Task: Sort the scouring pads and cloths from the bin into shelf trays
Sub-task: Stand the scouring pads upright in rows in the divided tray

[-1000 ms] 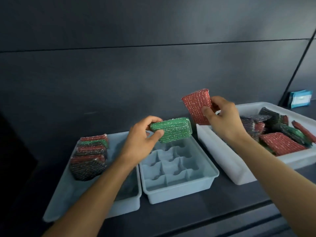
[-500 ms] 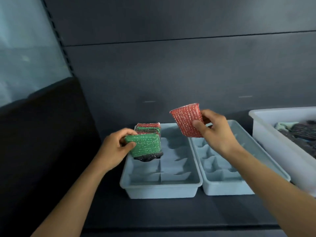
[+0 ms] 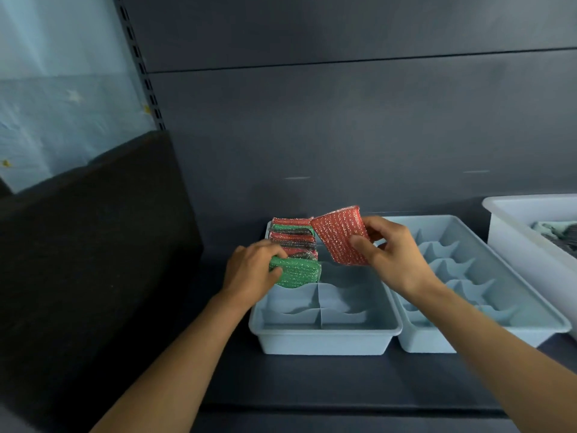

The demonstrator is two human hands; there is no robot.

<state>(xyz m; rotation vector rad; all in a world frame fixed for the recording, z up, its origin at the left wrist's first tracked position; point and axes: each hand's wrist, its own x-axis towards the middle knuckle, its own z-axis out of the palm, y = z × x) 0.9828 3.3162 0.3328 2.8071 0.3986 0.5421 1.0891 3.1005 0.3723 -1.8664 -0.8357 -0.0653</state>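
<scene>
Green scouring pad [image 3: 296, 273] is pinched in the left hand [image 3: 249, 273], against the front of the row of pads [image 3: 292, 237] in the far-left part of the divided tray [image 3: 324, 339]. The right hand [image 3: 390, 254] grips the red scouring pad [image 3: 340, 237] upright above the tray's far half. If the green pad is pushed in hard, it could tip the packed row or catch on a divider. Both forearms reach over the shelf [image 3: 312, 385], the left palm down.

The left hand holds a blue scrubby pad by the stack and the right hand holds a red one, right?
Not quite: the head view shows the left hand holds a green pad, not blue, by the stack. The right hand does hold a red pad.
</scene>
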